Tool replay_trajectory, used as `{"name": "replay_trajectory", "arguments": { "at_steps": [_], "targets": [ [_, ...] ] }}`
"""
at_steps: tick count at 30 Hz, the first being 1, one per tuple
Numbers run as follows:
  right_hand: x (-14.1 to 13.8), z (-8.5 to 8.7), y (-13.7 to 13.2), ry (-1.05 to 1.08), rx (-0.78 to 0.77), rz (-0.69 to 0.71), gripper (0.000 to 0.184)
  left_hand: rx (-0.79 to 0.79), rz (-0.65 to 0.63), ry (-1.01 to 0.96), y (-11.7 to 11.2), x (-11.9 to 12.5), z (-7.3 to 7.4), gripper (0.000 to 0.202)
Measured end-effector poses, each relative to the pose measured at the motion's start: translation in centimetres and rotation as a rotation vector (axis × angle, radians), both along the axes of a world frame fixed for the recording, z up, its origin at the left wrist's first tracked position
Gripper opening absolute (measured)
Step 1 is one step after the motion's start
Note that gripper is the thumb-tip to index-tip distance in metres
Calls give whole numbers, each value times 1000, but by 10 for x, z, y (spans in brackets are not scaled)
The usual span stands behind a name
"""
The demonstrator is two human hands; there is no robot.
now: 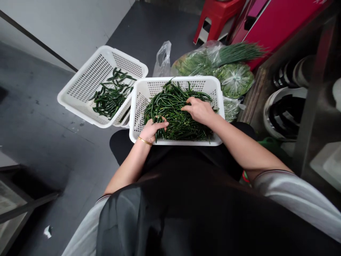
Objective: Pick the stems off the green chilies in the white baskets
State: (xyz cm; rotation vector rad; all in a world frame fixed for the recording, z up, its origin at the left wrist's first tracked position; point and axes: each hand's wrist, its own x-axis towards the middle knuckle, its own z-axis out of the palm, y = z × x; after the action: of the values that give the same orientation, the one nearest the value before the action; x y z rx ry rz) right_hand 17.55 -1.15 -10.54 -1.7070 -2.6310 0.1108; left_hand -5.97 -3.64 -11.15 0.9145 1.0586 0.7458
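A white perforated basket [177, 143] rests across my lap, heaped with long, thin green chili peppers [181, 122]. At its near left side, my left hand [153, 128] is closed around several dark green chilies [160, 134], the thumb lying across the top. My right hand [198, 110] reaches over the right part of the heap. Its fingers point left, slightly bent and apart, with the tips touching the chilies; no chili shows between them. To the left, a second white basket [80, 80] holds a smaller pile of green chilies [110, 101].
Beyond the lap basket lie a clear plastic bag [163, 58], bagged greens [234, 80] and a bundle of thin green stalks [239, 53]. A red stool [217, 17] stands behind. At right is a metal shelf [314, 89] with stacked bowls; a white panel [61, 25] is at upper left.
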Motion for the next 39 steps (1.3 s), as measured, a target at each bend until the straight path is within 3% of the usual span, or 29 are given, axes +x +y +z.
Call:
{"name": "replay_trajectory", "arguments": {
  "at_steps": [4,7,11,14,16,20,22,24,26,29,31,33,36,39],
  "targets": [
    [2,-1,23,-167,-124,184,28,122,44,51,13,-6,4,26],
    [0,11,18,-146,-131,213,24,249,39,102,21,3,9,26],
    [-8,35,1,-53,-102,207,28,528,-130,228,28,24,18,27],
    [-14,43,-4,57,-90,194,32,540,-288,244,29,30,25,28],
    [-18,43,-5,231,-164,222,35,442,-344,168,26,26,30,29],
    [-27,38,-15,838,-470,298,44,274,-346,-24,13,5,36,37],
    [-27,35,-19,1120,-523,198,50,243,-331,-37,9,-5,34,40],
    [-18,31,-15,1255,-456,70,54,273,-327,52,8,-8,26,42],
    [-3,27,-7,1162,-353,-20,52,387,-292,263,11,-4,11,40],
    [17,21,4,727,-192,-109,44,581,-263,708,14,16,-16,33],
    [23,16,3,453,-150,-97,40,647,-341,918,14,31,-31,31],
    [23,13,-3,299,-179,-28,33,673,-434,985,15,40,-39,30],
    [23,13,-14,276,-183,19,29,656,-442,867,21,35,-29,25],
    [32,17,-21,337,-149,14,29,660,-325,668,41,3,2,25]
  ]
}}
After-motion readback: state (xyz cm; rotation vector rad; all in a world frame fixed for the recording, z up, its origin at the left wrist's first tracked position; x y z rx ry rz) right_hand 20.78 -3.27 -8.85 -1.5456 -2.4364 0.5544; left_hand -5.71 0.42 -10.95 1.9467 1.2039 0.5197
